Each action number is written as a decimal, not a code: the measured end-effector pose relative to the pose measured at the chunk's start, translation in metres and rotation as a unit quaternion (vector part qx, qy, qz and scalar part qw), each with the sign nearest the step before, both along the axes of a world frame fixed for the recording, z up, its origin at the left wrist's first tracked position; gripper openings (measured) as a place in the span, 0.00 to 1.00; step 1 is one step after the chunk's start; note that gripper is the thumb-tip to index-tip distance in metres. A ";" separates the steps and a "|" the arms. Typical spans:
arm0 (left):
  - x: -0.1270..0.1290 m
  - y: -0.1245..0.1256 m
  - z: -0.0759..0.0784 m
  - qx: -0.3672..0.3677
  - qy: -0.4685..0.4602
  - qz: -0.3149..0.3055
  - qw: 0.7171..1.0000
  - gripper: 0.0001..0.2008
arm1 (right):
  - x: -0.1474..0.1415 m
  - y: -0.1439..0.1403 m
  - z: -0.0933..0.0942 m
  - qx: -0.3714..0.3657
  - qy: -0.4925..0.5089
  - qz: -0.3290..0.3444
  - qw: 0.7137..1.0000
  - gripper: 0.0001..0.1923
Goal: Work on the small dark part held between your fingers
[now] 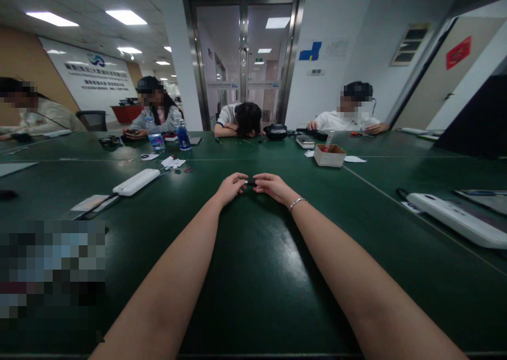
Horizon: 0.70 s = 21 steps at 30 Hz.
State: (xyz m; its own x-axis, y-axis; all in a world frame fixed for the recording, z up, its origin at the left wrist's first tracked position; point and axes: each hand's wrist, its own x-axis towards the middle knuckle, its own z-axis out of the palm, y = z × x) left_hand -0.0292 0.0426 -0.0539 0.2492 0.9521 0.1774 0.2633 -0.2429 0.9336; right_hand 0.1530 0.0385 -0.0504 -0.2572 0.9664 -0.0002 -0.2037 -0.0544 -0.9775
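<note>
Both my arms reach forward over the green table [253, 275]. Between my hands is a small dark object [250, 182] with a shiny, silvery left end; its exact kind is too small to make out. The fingers of my left hand [232, 188] are closed on the silvery end. My right hand [274, 186], with a silver bracelet [297, 203] at the wrist, pinches the black end. My fingertips partly cover the object, which is held close to the tabletop.
White power strips [137, 182] lie left and right [455, 217]. Paper scraps [173, 162], a blue-labelled bottle [182, 135] and an open box [329, 156] stand farther back. Several people sit across the table, one with head down [249, 118]. The lower-left corner is pixelated.
</note>
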 end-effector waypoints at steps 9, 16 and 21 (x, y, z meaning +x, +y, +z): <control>-0.001 0.003 -0.002 0.042 0.002 -0.001 0.999 0.14 | -0.010 0.000 0.004 0.086 -0.233 0.021 0.968 0.09; 0.008 -0.006 0.007 0.029 0.054 -0.037 0.997 0.17 | -0.027 -0.010 0.009 0.090 -0.195 0.041 0.976 0.15; 0.005 -0.033 0.052 0.049 0.275 -0.062 0.958 0.21 | -0.010 -0.017 0.006 0.062 -0.185 0.068 0.978 0.10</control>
